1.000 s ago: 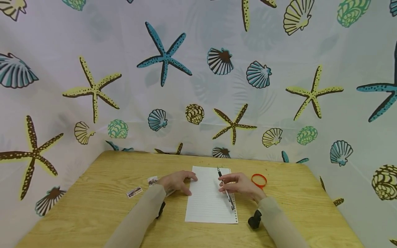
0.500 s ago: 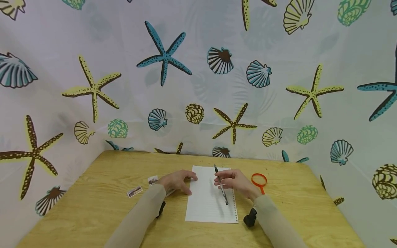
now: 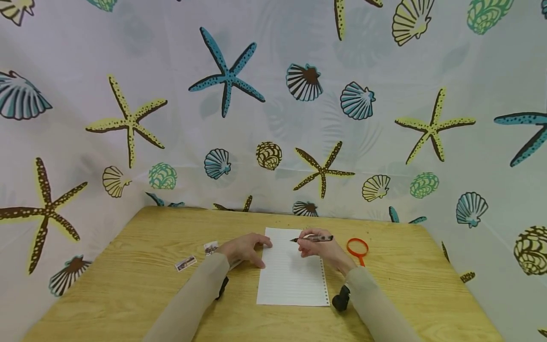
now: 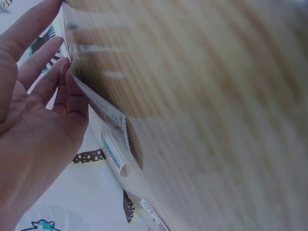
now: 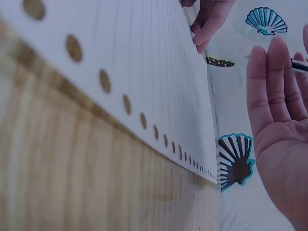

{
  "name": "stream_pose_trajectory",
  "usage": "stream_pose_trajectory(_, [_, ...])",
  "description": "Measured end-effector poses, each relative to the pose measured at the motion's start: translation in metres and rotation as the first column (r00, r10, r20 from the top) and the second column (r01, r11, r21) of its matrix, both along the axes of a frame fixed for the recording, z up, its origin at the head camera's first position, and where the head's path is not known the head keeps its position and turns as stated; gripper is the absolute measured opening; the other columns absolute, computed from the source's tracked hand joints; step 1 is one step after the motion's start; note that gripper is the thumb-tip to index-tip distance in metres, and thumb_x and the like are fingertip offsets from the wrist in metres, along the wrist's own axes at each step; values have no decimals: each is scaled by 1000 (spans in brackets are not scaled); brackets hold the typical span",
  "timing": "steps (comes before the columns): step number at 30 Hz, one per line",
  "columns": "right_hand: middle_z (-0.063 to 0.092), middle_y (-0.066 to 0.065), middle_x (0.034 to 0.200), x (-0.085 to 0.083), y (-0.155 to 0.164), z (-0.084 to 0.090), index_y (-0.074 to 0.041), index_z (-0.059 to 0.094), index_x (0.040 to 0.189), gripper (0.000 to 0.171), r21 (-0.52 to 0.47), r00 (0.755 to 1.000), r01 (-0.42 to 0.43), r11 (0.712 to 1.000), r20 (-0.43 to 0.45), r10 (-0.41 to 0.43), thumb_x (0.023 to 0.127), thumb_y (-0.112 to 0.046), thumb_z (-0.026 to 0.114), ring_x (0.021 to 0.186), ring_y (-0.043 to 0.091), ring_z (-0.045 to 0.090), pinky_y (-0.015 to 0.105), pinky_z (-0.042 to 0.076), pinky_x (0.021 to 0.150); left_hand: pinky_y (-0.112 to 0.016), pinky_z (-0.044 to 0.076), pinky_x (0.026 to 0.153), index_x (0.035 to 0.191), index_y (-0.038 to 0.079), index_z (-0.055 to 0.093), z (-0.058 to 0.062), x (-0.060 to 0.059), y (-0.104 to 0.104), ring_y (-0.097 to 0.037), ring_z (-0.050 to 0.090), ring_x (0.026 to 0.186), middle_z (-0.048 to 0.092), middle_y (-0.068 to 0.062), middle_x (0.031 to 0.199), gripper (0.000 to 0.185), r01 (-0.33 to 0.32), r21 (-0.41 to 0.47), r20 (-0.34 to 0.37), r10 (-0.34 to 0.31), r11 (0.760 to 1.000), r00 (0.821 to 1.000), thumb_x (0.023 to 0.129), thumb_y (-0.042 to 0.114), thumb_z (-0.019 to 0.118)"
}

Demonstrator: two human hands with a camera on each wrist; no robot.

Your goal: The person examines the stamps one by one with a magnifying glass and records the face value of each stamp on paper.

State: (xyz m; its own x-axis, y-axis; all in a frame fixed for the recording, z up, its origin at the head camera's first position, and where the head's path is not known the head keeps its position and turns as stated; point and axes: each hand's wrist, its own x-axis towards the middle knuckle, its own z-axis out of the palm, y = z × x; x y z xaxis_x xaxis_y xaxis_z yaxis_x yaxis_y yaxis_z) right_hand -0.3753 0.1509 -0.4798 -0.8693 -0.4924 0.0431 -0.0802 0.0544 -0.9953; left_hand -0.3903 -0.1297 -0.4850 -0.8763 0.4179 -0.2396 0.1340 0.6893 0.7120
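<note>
A lined sheet of paper (image 3: 290, 278) with punched holes along its right edge (image 5: 144, 72) lies on the wooden table (image 3: 141, 256). My left hand (image 3: 256, 251) rests with straight fingers on the sheet's left edge, palm down (image 4: 38, 115). Over the far end of the sheet, my right hand (image 3: 308, 244) pinches a dark pen (image 3: 314, 239). The pen is level, with its tip pointing left. In the right wrist view only a short piece of the pen (image 5: 299, 65) shows behind the fingers (image 5: 274, 72).
An orange ring with a short handle (image 3: 357, 248) lies just right of the right hand. Two small stamps (image 3: 211, 248) (image 3: 185, 263) lie left of the left hand and also show as stamps (image 4: 113, 151) in the left wrist view. A seashell-print curtain (image 3: 273, 104) encloses the table.
The right hand has picked the pen up off the sheet, moved it toward the far end and turned it from lengthwise to level, tip left. The left hand has stayed put.
</note>
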Motion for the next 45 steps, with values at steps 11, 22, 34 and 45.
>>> stream_pose_trajectory(11, [56,1,66,-6,-21,0,1,51,111,29,66,998,-38,997,48,35,105,-26,42,60,14,58,30,57,66,-53,22,119,125,20,65,-2,0,-1,-30,33,144,46,-4,150,59,-11,-18,0,11,1000,1000,71,14,88])
stream_pose_trajectory(22, [72,9,83,-10,-49,-1,5,61,112,37,191,989,-137,972,87,123,103,-28,47,71,15,69,34,58,70,-52,23,119,128,15,63,1,-1,-2,-31,31,145,45,-7,151,62,12,-26,-29,-13,1000,1000,71,13,88])
stream_pose_trajectory(34, [67,1,75,-22,-64,-6,4,62,109,26,225,998,-37,974,51,27,97,-19,58,64,9,61,25,53,63,-54,24,118,129,17,62,3,0,-2,-31,31,145,44,-7,151,63,10,-47,-41,-12,999,999,72,13,88])
stream_pose_trajectory(45, [68,0,83,-25,-66,-17,2,66,100,14,223,1000,-18,975,25,12,92,-9,65,74,8,63,22,52,68,-54,22,118,130,14,61,3,0,0,-33,31,145,44,-9,151,63,34,-41,-46,-36,999,998,72,11,87])
